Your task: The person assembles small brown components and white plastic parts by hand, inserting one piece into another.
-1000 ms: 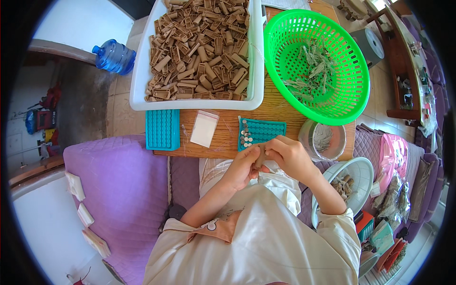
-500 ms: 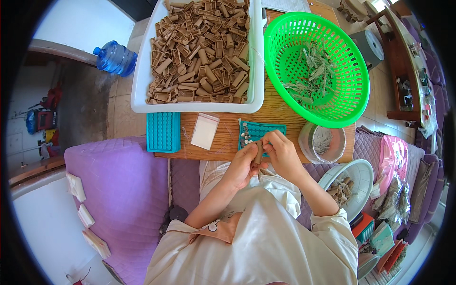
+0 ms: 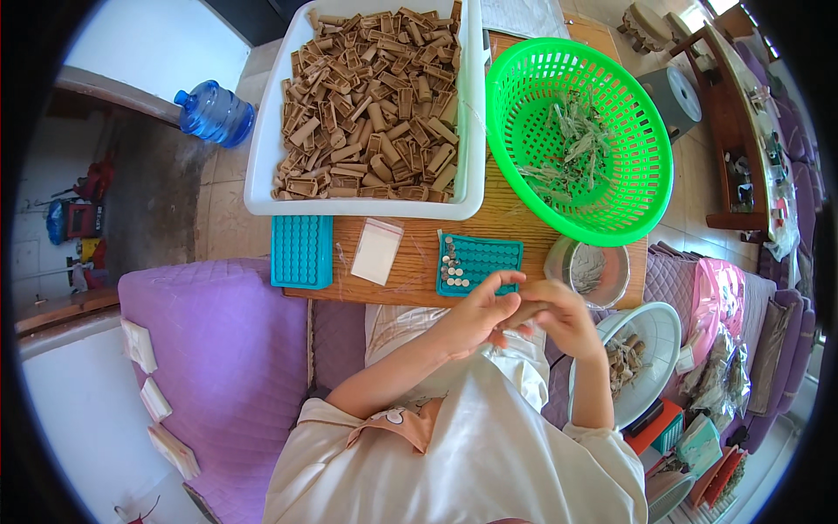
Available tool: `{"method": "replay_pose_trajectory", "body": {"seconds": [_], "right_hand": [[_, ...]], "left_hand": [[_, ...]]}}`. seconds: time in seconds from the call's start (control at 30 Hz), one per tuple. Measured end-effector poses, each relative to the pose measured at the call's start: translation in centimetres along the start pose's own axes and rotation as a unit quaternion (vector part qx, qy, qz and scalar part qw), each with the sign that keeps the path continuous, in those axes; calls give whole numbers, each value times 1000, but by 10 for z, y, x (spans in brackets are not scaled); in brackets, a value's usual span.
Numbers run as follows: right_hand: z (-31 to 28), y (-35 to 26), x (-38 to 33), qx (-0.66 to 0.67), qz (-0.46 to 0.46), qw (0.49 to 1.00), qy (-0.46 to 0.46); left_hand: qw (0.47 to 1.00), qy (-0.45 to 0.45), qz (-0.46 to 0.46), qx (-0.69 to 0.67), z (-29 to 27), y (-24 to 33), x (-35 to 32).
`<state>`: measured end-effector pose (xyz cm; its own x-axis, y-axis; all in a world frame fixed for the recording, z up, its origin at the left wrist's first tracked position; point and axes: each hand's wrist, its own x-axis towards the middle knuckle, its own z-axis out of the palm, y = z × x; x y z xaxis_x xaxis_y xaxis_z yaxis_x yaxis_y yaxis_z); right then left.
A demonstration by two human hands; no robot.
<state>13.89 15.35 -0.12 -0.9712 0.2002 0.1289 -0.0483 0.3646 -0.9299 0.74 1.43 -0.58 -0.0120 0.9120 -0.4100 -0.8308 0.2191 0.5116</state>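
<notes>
Both hands shifted toward 3 o'clock | left hand [image 3: 476, 319] and right hand [image 3: 559, 319] pinch small brown piece [image 3: 521, 313] together (fingers curled) | beside teal tray [image 3: 489, 259].

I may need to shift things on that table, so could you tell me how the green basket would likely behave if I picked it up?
The green basket looks like thin slotted plastic, so probably light and slightly flexible. It holds only a small heap of pale dried bits, adding little weight. Its edge seems to overhang the table, so a push might tip it.
</notes>
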Motion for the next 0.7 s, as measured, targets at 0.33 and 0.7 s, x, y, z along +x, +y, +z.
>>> {"method": "replay_pose_trajectory", "body": {"seconds": [0.33, 0.7], "right_hand": [[-97, 33, -222, -86, 442, 828, 334], [-99, -25, -45, -360, 324, 822, 300]], "left_hand": [[385, 224, 351, 824, -66, 154, 8], [207, 92, 209, 951, -123, 204, 39]]}}
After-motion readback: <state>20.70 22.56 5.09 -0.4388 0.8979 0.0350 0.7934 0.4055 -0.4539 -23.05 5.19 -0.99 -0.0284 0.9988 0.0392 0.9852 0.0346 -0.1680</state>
